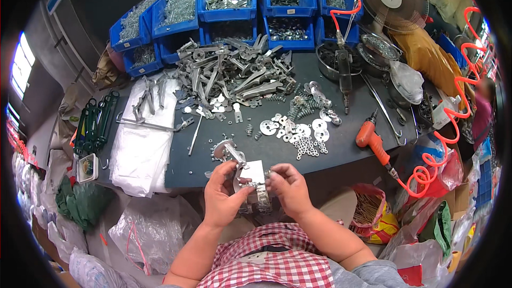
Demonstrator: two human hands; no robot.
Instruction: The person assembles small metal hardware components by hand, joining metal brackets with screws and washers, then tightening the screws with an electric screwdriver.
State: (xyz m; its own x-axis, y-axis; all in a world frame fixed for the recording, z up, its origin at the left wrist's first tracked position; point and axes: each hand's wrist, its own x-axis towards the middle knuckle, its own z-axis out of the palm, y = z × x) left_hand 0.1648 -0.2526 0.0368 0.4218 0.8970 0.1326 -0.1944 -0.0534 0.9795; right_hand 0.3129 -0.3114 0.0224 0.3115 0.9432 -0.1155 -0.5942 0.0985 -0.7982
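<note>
At the near edge of the bench, my left hand (223,194) is closed around a shiny metal assembly (238,185); a pale, squarish face of it shows between my hands. My right hand (289,188) pinches a small round metal piece (268,173) beside that assembly. A metal part with a toothed disc (225,150) rises just beyond my left fingers; whether it joins the held assembly I cannot tell. Past my hands lie small rings (312,147), flat washers (268,127) and coil springs (300,109).
A heap of metal levers (234,72) fills the bench middle, before blue bins (229,1) of small parts. White plastic sheets (141,152) and green-handled tools (96,122) lie left. An orange power driver (372,140), coiled red hose (426,165) and hanging driver (344,69) are right.
</note>
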